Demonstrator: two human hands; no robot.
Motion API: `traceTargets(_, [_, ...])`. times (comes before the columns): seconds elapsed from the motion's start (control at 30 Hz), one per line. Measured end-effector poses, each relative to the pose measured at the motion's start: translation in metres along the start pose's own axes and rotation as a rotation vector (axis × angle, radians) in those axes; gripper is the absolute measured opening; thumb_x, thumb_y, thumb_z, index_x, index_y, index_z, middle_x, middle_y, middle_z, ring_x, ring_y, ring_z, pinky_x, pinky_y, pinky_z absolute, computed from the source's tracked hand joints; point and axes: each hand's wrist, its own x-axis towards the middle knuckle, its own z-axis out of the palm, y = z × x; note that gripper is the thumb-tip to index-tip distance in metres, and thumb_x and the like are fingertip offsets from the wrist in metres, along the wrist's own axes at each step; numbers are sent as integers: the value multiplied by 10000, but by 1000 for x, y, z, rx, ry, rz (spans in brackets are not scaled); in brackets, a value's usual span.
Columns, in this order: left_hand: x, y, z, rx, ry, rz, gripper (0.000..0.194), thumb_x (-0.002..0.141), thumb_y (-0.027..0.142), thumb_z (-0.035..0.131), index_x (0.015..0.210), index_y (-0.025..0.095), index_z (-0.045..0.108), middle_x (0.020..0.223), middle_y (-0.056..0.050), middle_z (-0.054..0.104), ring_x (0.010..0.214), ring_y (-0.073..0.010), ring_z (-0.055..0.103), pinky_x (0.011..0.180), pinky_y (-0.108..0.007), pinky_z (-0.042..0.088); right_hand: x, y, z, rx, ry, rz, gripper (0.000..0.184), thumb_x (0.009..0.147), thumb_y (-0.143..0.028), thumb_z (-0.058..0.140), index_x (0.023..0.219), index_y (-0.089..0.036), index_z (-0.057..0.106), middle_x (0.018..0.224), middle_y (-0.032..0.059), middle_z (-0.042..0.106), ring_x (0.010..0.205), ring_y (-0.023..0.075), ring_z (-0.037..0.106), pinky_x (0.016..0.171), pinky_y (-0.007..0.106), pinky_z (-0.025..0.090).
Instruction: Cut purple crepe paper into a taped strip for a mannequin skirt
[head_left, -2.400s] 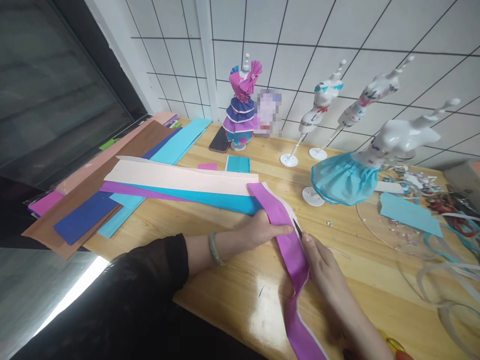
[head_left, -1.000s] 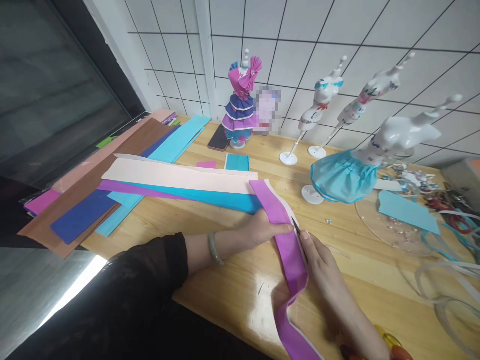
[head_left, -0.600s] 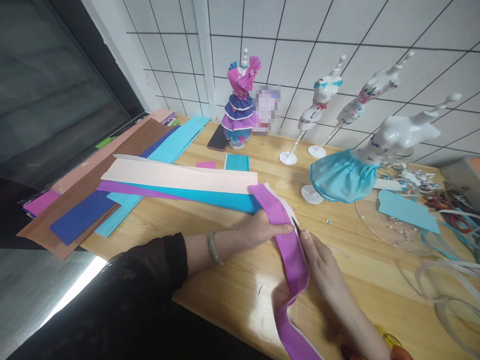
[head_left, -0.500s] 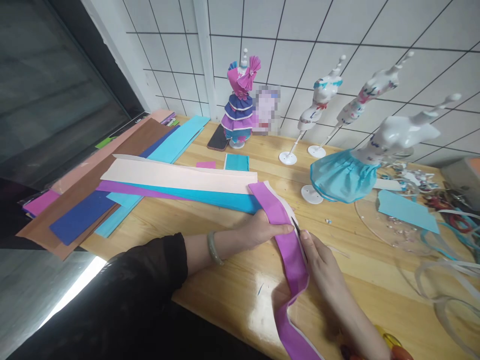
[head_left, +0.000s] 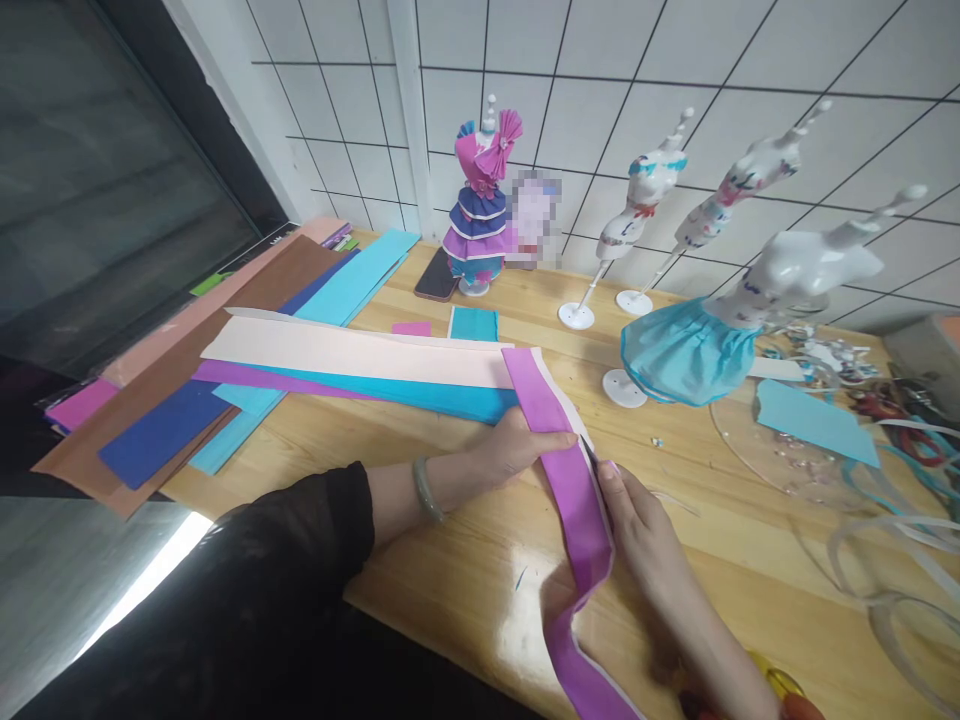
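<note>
A long purple strip (head_left: 582,520) with a white edge hangs across the table and drops over toward me, curling at its lower part. My left hand (head_left: 517,446) pinches it, thumb on top and fingers beneath. At the strip's right edge, my right hand (head_left: 637,510) is closed around scissors (head_left: 589,446); only a dark blade tip shows at the white border, and the handles are hidden in the hand. Under the strip's upper end lies a cream strip (head_left: 360,350), on top of a blue strip (head_left: 420,397).
Brown paper (head_left: 277,275) and other coloured sheets are stacked at left. Behind stand a dressed mannequin (head_left: 480,215), a phone (head_left: 435,276) and several white mannequins, one in a light-blue skirt (head_left: 690,350). Ribbons and scraps lie around a clear round plate (head_left: 787,470) at right.
The purple strip's upper end has shifted slightly up and to the right. My left thumb now sits a little higher, close to the blade. Less of the dark blade shows.
</note>
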Motion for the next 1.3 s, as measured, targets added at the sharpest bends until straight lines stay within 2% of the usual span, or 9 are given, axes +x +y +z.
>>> traceTargets(0.2, [-8, 7, 5, 149, -26, -28, 283, 629, 277, 743, 847, 130, 638, 846, -41, 657, 794, -167, 590, 779, -329, 457, 1, 3, 0, 69, -10, 22, 444, 840, -578, 408, 843, -184, 611, 850, 61, 657, 764, 207, 566, 719, 307, 448])
traceTargets(0.33, [-13, 10, 7, 243, -59, -22, 283, 655, 301, 723, 871, 130, 656, 879, -54, 671, 823, -174, 599, 792, -315, 461, 1, 2, 0, 68, -15, 24, 451, 837, -585, 407, 830, -183, 612, 826, 58, 657, 755, 206, 565, 721, 308, 447])
traceTargets(0.7, [-14, 10, 6, 323, -42, -31, 278, 682, 304, 704, 897, 136, 652, 929, -63, 674, 858, -183, 602, 797, -315, 465, 1, 1, -1, 50, -14, 19, 472, 826, -605, 406, 786, -176, 599, 760, 49, 637, 711, 197, 551, 681, 303, 446])
traceTargets(0.97, [-10, -1, 1, 252, -85, -8, 311, 686, 326, 704, 931, 142, 650, 952, -68, 670, 870, -187, 601, 804, -322, 466, 1, 3, -1, 28, -30, 39, 468, 844, -585, 387, 818, -173, 608, 768, 50, 640, 700, 195, 545, 662, 295, 442])
traceTargets(1.3, [-11, 7, 6, 199, -74, -30, 297, 657, 265, 727, 914, 138, 647, 946, -66, 667, 870, -174, 595, 821, -312, 454, 3, 8, -1, 22, -42, 48, 451, 843, -580, 393, 818, -175, 589, 791, 45, 638, 694, 185, 541, 656, 286, 432])
